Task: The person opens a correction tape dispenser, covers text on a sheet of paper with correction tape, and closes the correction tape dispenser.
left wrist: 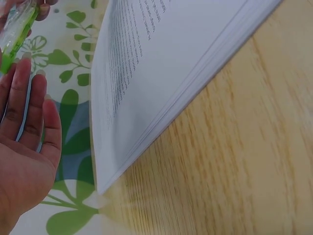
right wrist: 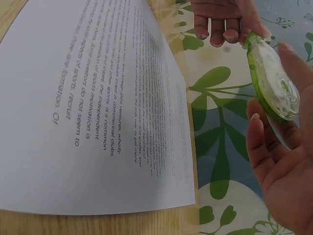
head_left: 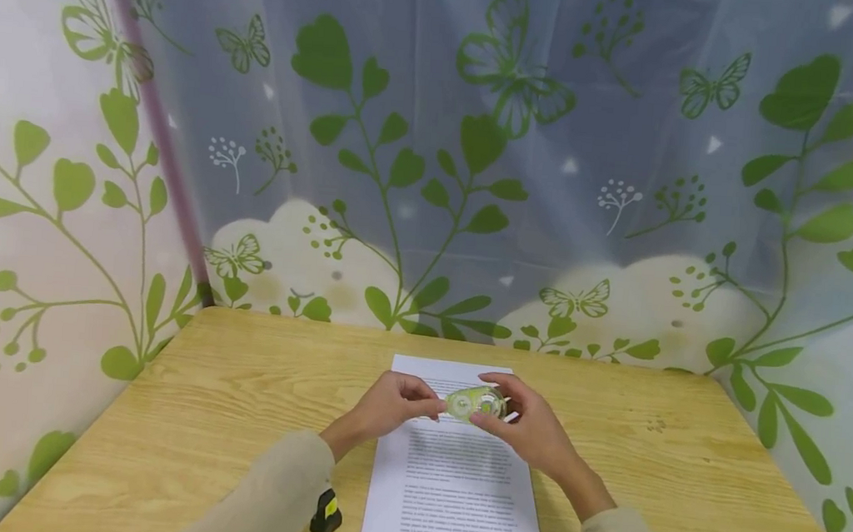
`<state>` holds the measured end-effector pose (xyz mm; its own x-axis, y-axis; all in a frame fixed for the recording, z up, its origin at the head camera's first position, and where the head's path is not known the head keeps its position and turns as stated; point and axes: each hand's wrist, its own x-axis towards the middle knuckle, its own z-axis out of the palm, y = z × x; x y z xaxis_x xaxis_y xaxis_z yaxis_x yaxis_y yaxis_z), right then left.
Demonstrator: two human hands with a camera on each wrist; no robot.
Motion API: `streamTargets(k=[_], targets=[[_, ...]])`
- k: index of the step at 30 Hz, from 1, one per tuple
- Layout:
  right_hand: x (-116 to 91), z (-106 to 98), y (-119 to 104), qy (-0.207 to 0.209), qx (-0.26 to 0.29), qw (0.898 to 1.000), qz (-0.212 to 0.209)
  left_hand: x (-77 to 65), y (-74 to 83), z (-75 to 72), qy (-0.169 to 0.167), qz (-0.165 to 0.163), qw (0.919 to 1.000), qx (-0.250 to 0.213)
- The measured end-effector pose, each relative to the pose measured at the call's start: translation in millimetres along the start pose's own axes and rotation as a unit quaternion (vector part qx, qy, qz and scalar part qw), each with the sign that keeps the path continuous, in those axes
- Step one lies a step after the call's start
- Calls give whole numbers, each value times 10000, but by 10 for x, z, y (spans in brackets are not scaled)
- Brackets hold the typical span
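Note:
A green, see-through correction tape (head_left: pixel 470 403) is held between both hands above a stack of printed paper (head_left: pixel 453 502). My right hand (head_left: pixel 535 432) grips its wide, rounded end between thumb and fingers. At the narrow tip, the thumb and forefinger of my left hand (head_left: pixel 395 405) pinch it. The right wrist view shows the correction tape (right wrist: pixel 271 83) from the side, its tip partly covered by left fingertips. In the left wrist view only part of the correction tape (left wrist: pixel 22 36) is visible, at the top left corner.
The paper stack lies flat on a light wooden table (head_left: pixel 234 418), long side running away from me. Behind and beside the table hang curtains (head_left: pixel 419 173) printed with green leaves and butterflies. Black wrist devices (head_left: pixel 327 515) sit on both sleeves.

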<state>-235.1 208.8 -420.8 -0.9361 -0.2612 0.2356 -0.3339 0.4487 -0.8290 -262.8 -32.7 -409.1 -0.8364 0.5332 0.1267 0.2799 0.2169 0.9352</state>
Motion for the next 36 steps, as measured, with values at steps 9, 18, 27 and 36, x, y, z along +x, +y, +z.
streamTargets(k=[9, 18, 27, 36], targets=[[-3, 65, 20, -23, -1193, 9893, -839, -11, 4, 20, 29, 79, 10000, 39], [-18, 91, -28, 628, -2474, 9579, -1316, 4, -16, 18, 8, 128, 9999, -3], [-7, 51, 13, 1080, -2841, 9358, -1788, 136, -314, 18, 123, 109, 9998, -93], [-23, -76, 104, 1541, -3002, 9208, -1955, 85, -341, -112, 563, 78, 9961, 669]])
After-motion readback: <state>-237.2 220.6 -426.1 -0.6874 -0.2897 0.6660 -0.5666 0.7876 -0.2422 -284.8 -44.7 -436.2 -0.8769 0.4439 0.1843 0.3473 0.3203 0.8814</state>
